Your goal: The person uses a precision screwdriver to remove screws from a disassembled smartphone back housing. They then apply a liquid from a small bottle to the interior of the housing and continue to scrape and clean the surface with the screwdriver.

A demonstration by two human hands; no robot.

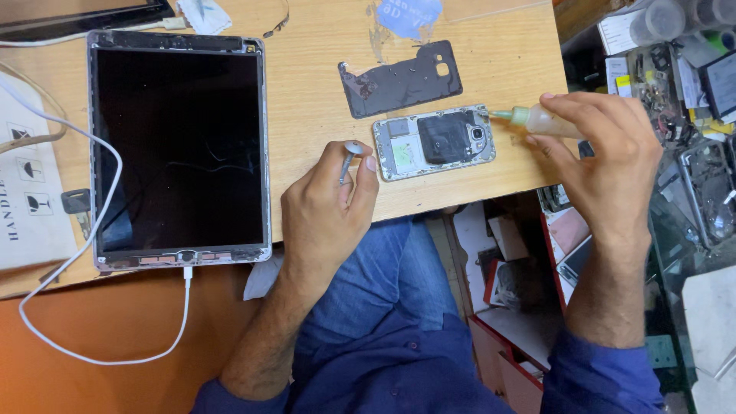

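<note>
Head view. An opened phone [434, 142] lies back-up on the wooden bench [307, 100], near its front edge, between the two hands. Its rear cover is off, so the inner frame, a dark central patch and the camera module at the right end are exposed.

The right hand [606, 153] holds a small squeeze bottle [537, 120] of pale yellowish liquid. The fingers are closed around its body, and its thin nozzle is tipped sideways so that the point sits at the phone's upper right corner, close by the camera. Judged from that angle, the bottle is held low and level to place liquid exactly at the edge. How full the bottle is cannot be told.

The left hand [326, 207] rests at the bench edge just beside the phone's left end. Its fingers are curled tight on a slim metal tool [349, 159] with a rounded top, held upright, clear of the phone. The tool's tip is hidden by the fingers.

Behind the phone lies a dark back cover [399, 79], removed and set apart, with residue on it. At the left lies a tablet [180, 149], screen dark, frame edges bare, with a white cable [115, 253] plugged into its lower end. A blue scrap [410, 15] lies at the far edge.

Right of the bench, open trays [690, 92] hold mixed small parts, too cluttered to identify.
</note>
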